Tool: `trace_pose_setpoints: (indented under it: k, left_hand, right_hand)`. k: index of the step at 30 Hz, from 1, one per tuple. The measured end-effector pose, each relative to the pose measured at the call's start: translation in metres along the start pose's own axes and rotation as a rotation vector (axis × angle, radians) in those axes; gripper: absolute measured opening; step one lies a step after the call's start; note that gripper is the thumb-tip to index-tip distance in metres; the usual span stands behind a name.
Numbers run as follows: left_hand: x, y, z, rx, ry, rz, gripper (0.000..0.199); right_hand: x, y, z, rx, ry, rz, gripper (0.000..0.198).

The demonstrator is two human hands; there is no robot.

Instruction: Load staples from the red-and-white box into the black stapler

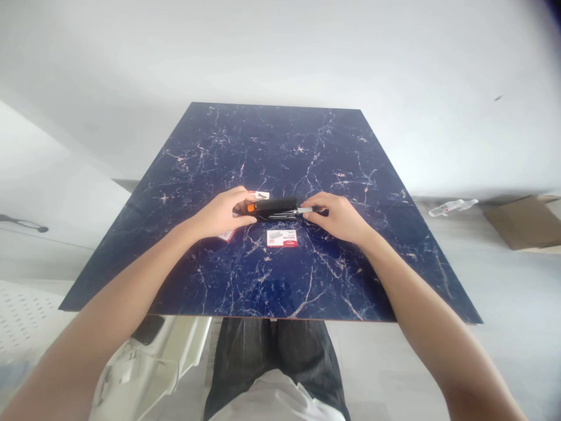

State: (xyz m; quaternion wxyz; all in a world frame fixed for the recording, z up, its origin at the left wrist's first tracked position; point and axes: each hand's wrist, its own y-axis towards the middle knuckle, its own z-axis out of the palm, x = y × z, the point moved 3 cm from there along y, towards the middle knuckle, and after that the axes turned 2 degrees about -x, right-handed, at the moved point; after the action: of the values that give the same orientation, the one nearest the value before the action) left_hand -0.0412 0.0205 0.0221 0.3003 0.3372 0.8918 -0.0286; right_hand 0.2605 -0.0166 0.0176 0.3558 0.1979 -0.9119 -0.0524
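A black stapler (276, 206) with an orange patch at its left end lies across the middle of the table, a silver metal part showing along its near side. My left hand (228, 211) grips its left end between thumb and fingers. From the right, my right hand (333, 215) pinches a narrow grey-silver piece (305, 210) at the stapler's right end; whether it is joined to the stapler I cannot tell. Just in front lies a small red-and-white staple box (281, 238). Another red-and-white box (228, 235) is partly hidden under my left hand, and a small white-and-red item (262, 195) sits behind the stapler.
The dark blue marbled table (272, 146) reaches toward a pale wall, its near edge by my lap. On the floor at right are a cardboard box (521, 222) and a clear plastic item (451, 207). White furniture (175, 356) with a dark object stands below left.
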Motion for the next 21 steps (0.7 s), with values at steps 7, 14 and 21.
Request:
trace_pose_setpoints:
  k: [7, 14, 21]
  left_hand:
    - [0.002, -0.001, 0.001, -0.001, 0.005, 0.013, 0.035]
    - [0.002, 0.0, 0.0, -0.002, 0.016, 0.027, 0.035]
    - [-0.004, -0.001, 0.006, -0.012, 0.118, 0.005, 0.034]
  right_hand:
    - [-0.006, 0.0, -0.001, 0.037, 0.052, 0.079, 0.02]
    - [0.0, -0.003, -0.009, 0.026, -0.049, 0.02, 0.033]
    - [0.027, -0.017, -0.022, -0.084, -0.128, 0.16, 0.009]
